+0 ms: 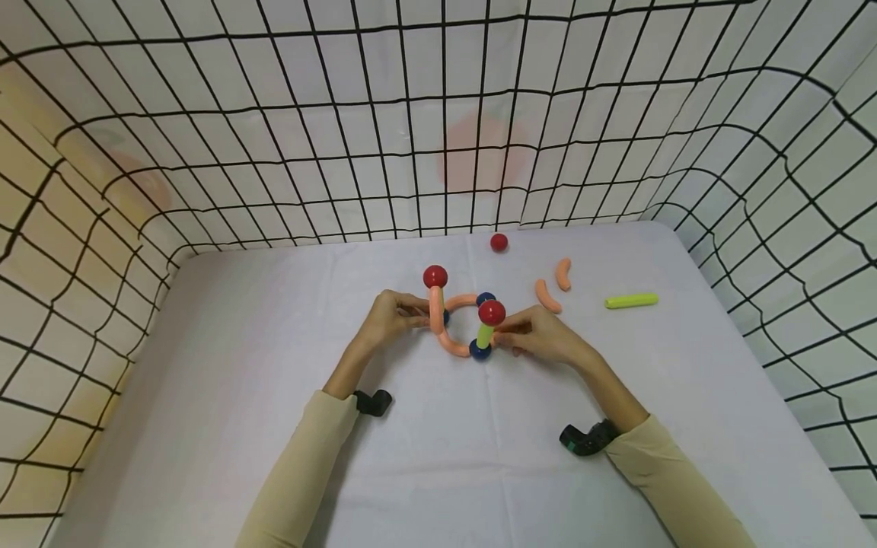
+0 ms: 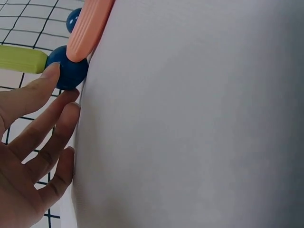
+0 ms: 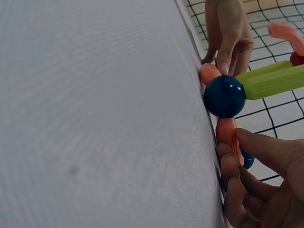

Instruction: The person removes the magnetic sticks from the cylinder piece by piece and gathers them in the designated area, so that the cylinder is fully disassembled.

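Note:
A ring of orange curved rods point(image 1: 454, 346) joined by blue balls lies on the table. Two green rods point(image 1: 484, 336) stand up from it, each topped with a red ball point(image 1: 492, 313). From the left red ball point(image 1: 435, 276), another orange curved rod point(image 1: 436, 312) hangs down. My left hand point(image 1: 387, 323) pinches the left blue ball point(image 2: 71, 73) between thumb and forefinger. At the ring's right side, my right hand point(image 1: 541, 335) pinches an orange curved rod point(image 3: 227, 133) next to the front blue ball point(image 3: 224, 96).
A loose red ball point(image 1: 499, 242) lies near the back edge. Two loose orange curved rods point(image 1: 547, 296) and a green straight rod point(image 1: 631, 301) lie to the right. Black wire mesh point(image 1: 445, 103) encloses the white table point(image 1: 445, 472) at the back and sides.

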Demonstrator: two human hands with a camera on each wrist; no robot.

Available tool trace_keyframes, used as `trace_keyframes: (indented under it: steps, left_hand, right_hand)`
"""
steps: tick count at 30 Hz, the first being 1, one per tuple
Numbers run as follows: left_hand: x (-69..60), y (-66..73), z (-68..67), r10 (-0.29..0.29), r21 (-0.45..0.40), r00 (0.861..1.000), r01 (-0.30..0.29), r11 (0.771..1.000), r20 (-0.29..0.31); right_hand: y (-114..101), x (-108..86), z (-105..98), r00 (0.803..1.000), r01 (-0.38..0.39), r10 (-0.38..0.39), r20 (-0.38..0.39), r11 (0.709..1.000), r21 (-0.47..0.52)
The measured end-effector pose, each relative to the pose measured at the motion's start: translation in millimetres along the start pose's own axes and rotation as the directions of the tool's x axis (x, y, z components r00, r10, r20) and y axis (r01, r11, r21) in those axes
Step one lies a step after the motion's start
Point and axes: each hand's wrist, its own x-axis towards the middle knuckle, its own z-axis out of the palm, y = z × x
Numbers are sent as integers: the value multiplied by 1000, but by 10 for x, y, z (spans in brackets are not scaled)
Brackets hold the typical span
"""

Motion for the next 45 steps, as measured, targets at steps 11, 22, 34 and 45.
trace_keyframes:
  steps: [11, 22, 34, 45]
  left_hand:
    - [-135, 71, 48, -38, 25, 998, 39, 999, -50]
    - [-239, 92, 91, -21, 54, 995, 26, 998, -93]
    - [-341, 191, 168, -12, 124, 994, 25, 992, -104]
    - [-416, 240, 118, 24, 180, 994, -4, 984, -109]
  right_hand:
    - [13, 18, -30, 998, -9, 7, -55, 1000, -30]
    - [25, 70, -76, 997, -35, 35, -64, 999, -5]
    - [45, 147, -128, 994, -80, 78, -73, 997, -15]
    - [33, 99, -209, 993, -23, 21, -114, 1000, -16]
